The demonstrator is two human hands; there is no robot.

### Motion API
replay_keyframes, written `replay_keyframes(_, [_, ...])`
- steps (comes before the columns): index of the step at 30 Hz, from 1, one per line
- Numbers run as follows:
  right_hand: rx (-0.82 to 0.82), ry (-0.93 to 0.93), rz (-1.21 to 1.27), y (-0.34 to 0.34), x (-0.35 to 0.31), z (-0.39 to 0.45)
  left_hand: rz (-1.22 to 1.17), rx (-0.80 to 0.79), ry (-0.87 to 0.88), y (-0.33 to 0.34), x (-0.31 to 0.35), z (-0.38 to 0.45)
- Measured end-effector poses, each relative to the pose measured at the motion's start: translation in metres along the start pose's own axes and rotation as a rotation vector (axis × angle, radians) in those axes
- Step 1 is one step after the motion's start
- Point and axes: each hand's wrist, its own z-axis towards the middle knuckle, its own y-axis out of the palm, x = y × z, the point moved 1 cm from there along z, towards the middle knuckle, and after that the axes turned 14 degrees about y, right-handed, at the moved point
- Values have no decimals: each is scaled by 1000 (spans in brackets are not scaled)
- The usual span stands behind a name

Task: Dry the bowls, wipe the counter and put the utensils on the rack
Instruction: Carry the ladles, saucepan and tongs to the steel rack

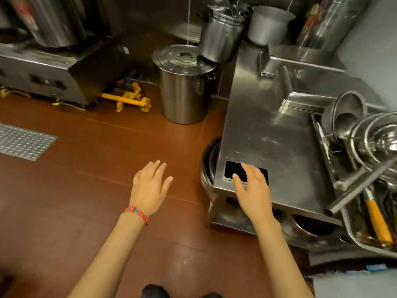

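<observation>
head view: both bare hands reach forward over a reddish-brown tiled floor (86, 151); left hand (148, 188), with a red beaded bracelet (137, 213) on its wrist, hovers above the floor with fingers spread and relaxed, holding nothing; right hand (252, 186) stretches over the near corner of a brushed stainless steel counter (268, 125), fingers loosely extended above a flat black rectangular phone (234, 169) lying near the counter's edge; whether the fingertips touch the phone cannot be told; right of the counter, a stack of shiny round steel bowls (373, 138) stands tilted on edge in a steel dish rack tray (335, 160); nearer, at the lower right, a steel tray of utensils (352, 229) holds a tool with an orange handle (378, 222) among darker pieces too blurred to name; a tall lidded steel stockpot (184, 87) stands on the floor just beside the counter's far left side; behind it a steel canister of utensils (221, 37) leans, with a pale grey metal bucket (268, 24) next to it on the counter's far end; on the left, a steel cooking unit (49, 76) sits with a yellow pipe fitting (126, 98) on the floor by its base; a perforated metal floor grate (23, 141) lies at the far left; dark pans (209, 162) rest under the counter's near left corner.
</observation>
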Motion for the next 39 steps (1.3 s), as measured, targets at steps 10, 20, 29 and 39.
replay_keyframes(10, [-275, -486, -234, 156, -188, -1, 114, 88, -429, -69, -172, -80])
replay_keyframes(20, [-469, -930, -313, 284, -362, 26, 257, 137, -842, -120, -296, -107])
replay_keyframes(29, [-600, -1177, -326, 381, -494, 6, 277, 220, -1089, -166, -386, -135])
replay_keyframes(39, [-712, -1329, -304, 506, -652, -107, 331, 281, -1240, -253, -536, -224])
